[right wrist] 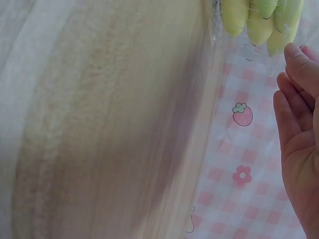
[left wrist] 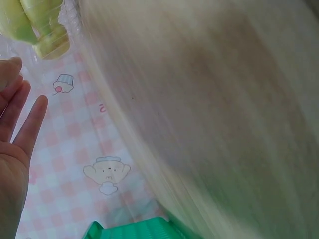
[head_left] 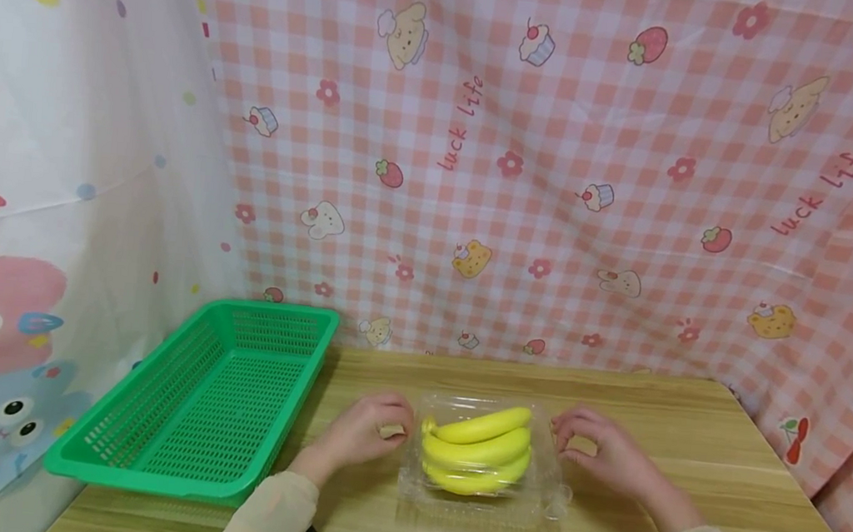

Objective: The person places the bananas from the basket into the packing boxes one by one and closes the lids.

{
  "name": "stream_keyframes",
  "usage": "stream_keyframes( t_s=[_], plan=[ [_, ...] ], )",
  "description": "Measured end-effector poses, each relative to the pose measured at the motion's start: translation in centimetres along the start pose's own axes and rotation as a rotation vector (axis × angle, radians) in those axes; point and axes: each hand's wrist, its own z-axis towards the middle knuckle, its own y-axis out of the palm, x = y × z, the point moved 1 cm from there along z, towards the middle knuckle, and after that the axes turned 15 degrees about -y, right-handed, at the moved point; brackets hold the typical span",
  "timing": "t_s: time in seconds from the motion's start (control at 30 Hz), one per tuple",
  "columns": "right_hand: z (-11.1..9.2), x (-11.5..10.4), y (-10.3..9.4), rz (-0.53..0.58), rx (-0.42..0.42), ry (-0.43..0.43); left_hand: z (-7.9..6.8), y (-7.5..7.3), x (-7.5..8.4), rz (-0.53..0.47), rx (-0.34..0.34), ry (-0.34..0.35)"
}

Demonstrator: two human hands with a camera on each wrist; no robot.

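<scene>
A clear plastic clamshell box (head_left: 479, 504) sits on the wooden table with a bunch of yellow bananas (head_left: 475, 452) inside it. At the box's left side, my left hand (head_left: 361, 429) pinches the thin plastic edge between curled fingers and thumb. On the opposite side, my right hand (head_left: 600, 448) pinches the right edge the same way. Part of the left hand (left wrist: 12, 164) shows in the left wrist view, its outer fingers spread below the bananas (left wrist: 37, 25). In the right wrist view, the right thumb and fingertips are close to the clear plastic; their exact contact is hard to see.
A green perforated plastic basket (head_left: 228, 401) stands on the left of the wooden table (head_left: 720, 456). A pink checked curtain (head_left: 430, 216) hangs behind the table, and a white printed one (head_left: 105, 149) hangs on the left.
</scene>
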Motion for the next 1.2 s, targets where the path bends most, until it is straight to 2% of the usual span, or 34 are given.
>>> stream_keyframes(
  t_s=[0.33, 0.73, 0.97, 1.2],
  plan=[
    [-0.1, 0.1, 0.1, 0.004, 0.000, -0.053, -0.1, -0.1, 0.3, 0.059, -0.006, 0.010],
    [-0.2, -0.5, -0.1, -0.070, -0.023, -0.095, -0.9, -0.2, 0.9, 0.119, -0.042, -0.114],
    [-0.5, -2.0, -0.3, -0.185, -0.051, 0.021, -1.5, -0.3, 2.0, 0.177, -0.050, -0.210],
    [-0.6, -4.1, -0.2, -0.162, -0.040, 0.160, -2.2, -0.2, 3.4, 0.115, -0.028, -0.367]
  ],
)
